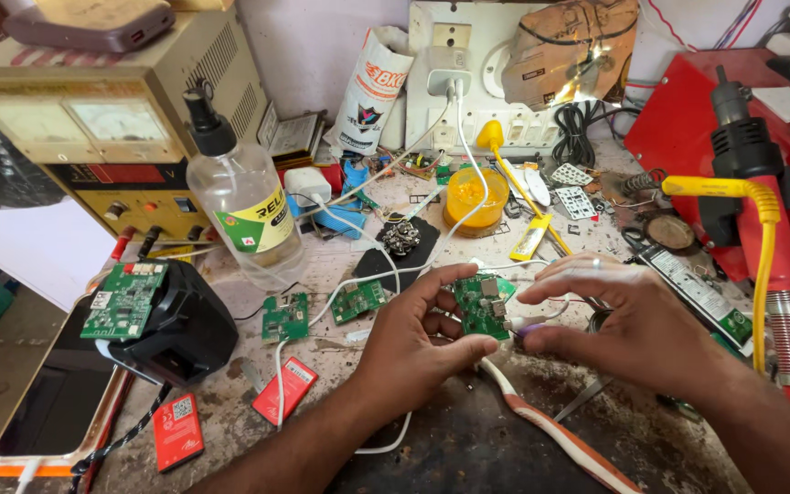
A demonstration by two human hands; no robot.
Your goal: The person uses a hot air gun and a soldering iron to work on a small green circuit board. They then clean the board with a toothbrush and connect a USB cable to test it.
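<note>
Head view, left hand [409,340] pinching circuit board [480,306]

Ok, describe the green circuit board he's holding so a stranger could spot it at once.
Start at the orange cup mid-bench and drop straight down to the two hands. The held board is pinched in the left hand; the other green boards lie flat on the bench.

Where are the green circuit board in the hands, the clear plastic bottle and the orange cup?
green circuit board [481,306], head view, middle of the board's face.
clear plastic bottle [244,206], head view, on its body at the label.
orange cup [475,197], head view, on its side wall.
</note>
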